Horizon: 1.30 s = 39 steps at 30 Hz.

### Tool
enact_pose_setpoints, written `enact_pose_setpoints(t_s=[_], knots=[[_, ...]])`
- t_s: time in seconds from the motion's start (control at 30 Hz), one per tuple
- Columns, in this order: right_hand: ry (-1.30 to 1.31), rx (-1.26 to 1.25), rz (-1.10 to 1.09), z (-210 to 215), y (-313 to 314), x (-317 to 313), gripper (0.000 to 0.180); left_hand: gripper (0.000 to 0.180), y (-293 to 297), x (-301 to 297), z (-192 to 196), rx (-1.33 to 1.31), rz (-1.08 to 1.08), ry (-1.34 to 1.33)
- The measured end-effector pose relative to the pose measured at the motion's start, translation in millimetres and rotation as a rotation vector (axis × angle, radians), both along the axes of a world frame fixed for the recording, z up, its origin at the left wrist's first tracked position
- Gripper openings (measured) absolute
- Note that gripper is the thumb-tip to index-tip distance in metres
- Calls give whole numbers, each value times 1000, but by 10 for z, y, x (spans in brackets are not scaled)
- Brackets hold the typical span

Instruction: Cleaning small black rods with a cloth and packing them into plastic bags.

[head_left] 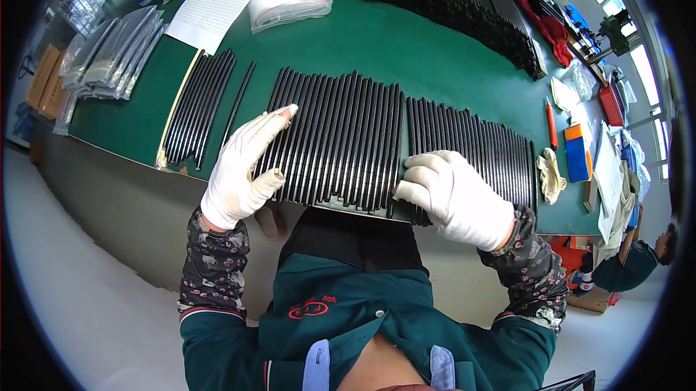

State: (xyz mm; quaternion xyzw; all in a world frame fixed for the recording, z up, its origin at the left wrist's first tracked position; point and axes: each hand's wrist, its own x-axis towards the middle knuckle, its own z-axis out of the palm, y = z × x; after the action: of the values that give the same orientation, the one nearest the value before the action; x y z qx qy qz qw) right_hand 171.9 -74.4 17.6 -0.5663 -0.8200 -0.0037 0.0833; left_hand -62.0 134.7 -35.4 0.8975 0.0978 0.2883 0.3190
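Two gloved hands seen at 6 o'clock: left hand [243, 170] laid flat, open, on black rods [341, 141]; right hand [453, 195] curled over rod ends. Rods judged stiff, light, slippery; best gripped at ends.

black rods [341, 141] showing on green tabletop [406, 43] | white gloves: left hand [243, 170], right hand [453, 195] | red cloth [547, 25] lying at far right edge

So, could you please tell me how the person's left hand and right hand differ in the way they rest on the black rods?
The left hand lies flat and open, fingers stretched along the left edge of the middle batch of black rods; the right hand is curled, fingertips pressing the near ends on the batch's right side. The left hand reaches farther up the green table; the right stays at the near edge. Both wear white gloves.
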Motion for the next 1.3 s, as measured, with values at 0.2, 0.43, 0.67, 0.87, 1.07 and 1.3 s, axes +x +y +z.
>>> enact_pose_setpoints(t_s=[0.2, 0.43, 0.67, 0.87, 1.07, 1.3], knots=[[-54, -69, -11, 57, 58, -20, 25, 77, 20, 14, -19, -28, -21, -43], [-7, 5, 46, -9, 134, -17, 24, 75, 33, 7, -35, -90, -58, -97], [-72, -19, 37, 41, 237, -84, 23, 74, 38, 4, -43, -123, -67, -117], [-7, -15, 61, 15, 301, -57, 23, 74, 45, 5, -38, -98, -64, -130], [-89, -67, 42, 68, 338, -130, 29, 72, 38, -6, -50, -87, -63, -145], [-11, -54, 53, 18, 381, -125, 31, 71, 32, 17, -26, -71, -74, -135]])
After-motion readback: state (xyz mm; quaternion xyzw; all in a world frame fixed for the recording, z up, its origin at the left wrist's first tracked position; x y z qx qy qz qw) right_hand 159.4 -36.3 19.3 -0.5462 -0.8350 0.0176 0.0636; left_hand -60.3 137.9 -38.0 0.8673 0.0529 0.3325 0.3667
